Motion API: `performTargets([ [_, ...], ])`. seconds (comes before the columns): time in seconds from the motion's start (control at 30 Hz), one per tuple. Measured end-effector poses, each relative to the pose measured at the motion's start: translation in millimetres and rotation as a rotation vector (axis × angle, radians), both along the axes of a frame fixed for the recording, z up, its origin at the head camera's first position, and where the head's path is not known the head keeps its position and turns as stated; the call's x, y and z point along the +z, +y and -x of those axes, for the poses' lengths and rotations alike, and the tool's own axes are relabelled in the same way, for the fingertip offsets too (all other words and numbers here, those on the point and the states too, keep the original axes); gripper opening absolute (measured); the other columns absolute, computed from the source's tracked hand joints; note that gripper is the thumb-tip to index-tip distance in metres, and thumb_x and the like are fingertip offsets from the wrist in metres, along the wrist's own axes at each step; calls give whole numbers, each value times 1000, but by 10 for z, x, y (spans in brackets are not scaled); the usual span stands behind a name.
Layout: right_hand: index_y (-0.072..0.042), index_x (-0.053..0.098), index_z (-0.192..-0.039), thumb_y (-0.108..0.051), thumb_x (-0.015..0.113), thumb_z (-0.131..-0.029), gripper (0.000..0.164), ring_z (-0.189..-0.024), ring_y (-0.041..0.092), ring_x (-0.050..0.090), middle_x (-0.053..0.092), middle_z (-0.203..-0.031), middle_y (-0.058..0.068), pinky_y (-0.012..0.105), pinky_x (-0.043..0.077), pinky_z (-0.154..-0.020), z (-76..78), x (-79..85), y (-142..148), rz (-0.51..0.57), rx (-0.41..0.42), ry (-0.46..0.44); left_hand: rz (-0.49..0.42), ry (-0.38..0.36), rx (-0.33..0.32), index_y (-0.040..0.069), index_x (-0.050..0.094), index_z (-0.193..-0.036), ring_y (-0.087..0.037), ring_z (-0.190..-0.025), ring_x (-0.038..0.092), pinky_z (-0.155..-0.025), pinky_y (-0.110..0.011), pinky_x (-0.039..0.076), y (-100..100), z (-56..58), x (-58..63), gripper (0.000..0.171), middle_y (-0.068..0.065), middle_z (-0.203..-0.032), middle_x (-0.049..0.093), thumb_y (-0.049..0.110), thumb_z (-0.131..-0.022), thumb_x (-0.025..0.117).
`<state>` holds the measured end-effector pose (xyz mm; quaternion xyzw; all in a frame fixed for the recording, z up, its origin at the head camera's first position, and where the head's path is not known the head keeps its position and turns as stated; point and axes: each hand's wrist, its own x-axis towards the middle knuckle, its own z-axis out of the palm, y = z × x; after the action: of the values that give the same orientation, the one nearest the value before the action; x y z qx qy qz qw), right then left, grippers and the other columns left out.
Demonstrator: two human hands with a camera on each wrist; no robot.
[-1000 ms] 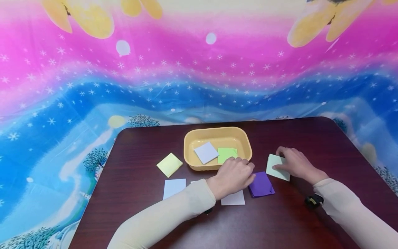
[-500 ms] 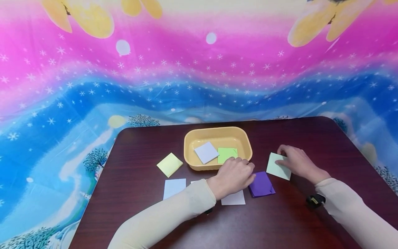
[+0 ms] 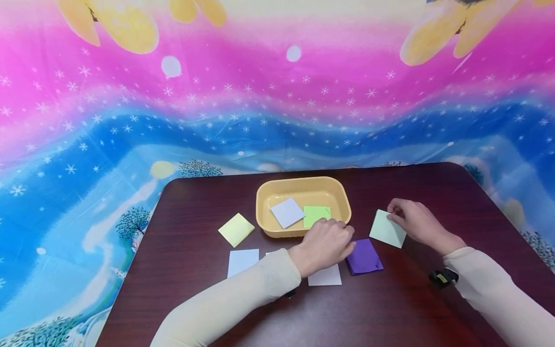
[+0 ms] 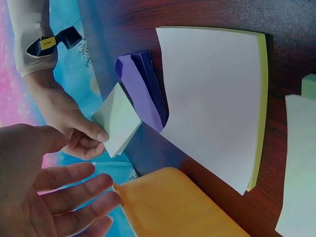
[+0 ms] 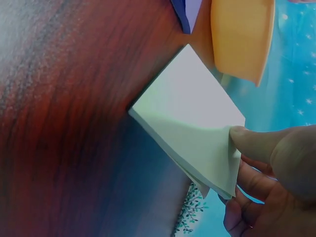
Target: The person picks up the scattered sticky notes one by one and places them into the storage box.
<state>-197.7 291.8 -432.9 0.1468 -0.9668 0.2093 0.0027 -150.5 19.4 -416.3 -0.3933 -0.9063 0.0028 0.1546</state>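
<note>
My right hand (image 3: 418, 221) pinches the far right corner of a pale green sticky note pad (image 3: 387, 231), thumb on top and fingers beneath. In the right wrist view the pad (image 5: 182, 113) is tilted, with a few sheets splayed at its lower corner. My left hand (image 3: 324, 245) hovers by the near right rim of a yellow plastic basket (image 3: 275, 233), holding nothing. Its fingers (image 4: 84, 197) are relaxed and spread in the left wrist view. Next to it lies a purple note pad (image 3: 365, 259) with a bent corner.
In the basket lie a white pad (image 3: 287, 213) and a lime green pad (image 3: 314, 214). A pale yellow pad (image 3: 236, 230) sits left of the basket. White pads (image 3: 243, 262) lie in front, partly hidden by my left forearm. A printed cloth (image 3: 260, 96) hangs behind the table.
My right hand has shifted slightly away from me, its thumb sliding from the middle of the pale green pad to its corner. The pad has moved a little with it. My left hand stays put.
</note>
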Motion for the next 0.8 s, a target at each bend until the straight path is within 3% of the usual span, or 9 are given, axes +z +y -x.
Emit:
performTargets([
  [0.3, -3, 66, -104, -10, 67, -96, 11, -77, 20, 62, 72, -93, 13, 29, 44, -60, -34, 76, -3, -5, -8, -2, -13, 6, -17, 21, 68, -83, -10, -64, 61, -52, -23, 39, 33, -6, 19, 24, 7, -77, 68, 39, -97, 62],
  [0.8, -5, 66, -103, -11, 66, -97, 9, -66, 16, 54, 72, -89, 10, 29, 40, -56, -51, 181, -2, -7, -16, 21, -38, 12, -16, 21, 67, -83, -11, -63, 60, -53, -24, 42, 67, 32, 60, 26, 7, -76, 68, 39, -99, 58],
])
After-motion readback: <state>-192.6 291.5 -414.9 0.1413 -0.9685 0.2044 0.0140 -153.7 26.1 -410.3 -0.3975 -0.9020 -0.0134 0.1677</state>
